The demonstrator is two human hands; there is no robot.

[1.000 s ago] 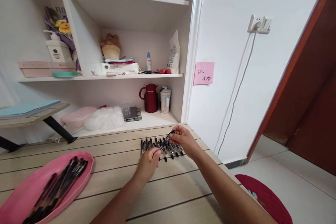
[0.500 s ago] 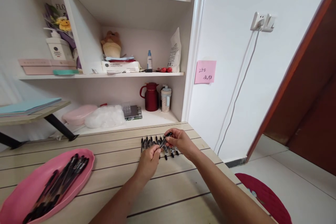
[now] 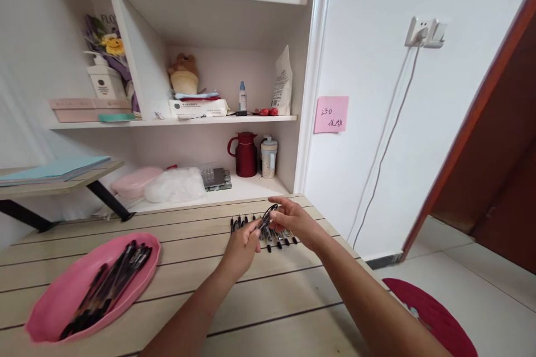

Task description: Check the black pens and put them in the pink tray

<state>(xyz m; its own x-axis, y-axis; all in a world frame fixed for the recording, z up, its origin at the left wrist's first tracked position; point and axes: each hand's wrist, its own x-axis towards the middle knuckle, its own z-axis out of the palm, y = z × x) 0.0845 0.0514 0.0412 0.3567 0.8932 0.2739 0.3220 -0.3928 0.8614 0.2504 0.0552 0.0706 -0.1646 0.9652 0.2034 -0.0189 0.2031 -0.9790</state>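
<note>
My left hand (image 3: 243,245) is closed on a slim pen (image 3: 264,221) with black parts, holding it tilted above the table. Around the pen's upper end, my right hand (image 3: 295,222) has its fingers apart, the index finger stretched past it; whether the thumb touches the pen I cannot tell. Beneath both hands several black-and-clear pens (image 3: 269,246) lie side by side in a row, partly covered by the fingers. To the left, a pink oval tray (image 3: 46,312) carries a pile of similar dark pens (image 3: 113,281).
The slatted wooden table (image 3: 176,268) meets a white shelf unit at the back. A dark red jug (image 3: 245,156) and a lidded cup (image 3: 268,157) stand there beside a white plastic bag (image 3: 176,185). A raised stand (image 3: 94,174) is at left; a red stool (image 3: 427,312) is at right.
My right hand's fingers have spread from their pinch on the pen, with the index finger now extended. My left hand keeps its hold. The view has shifted slightly left.
</note>
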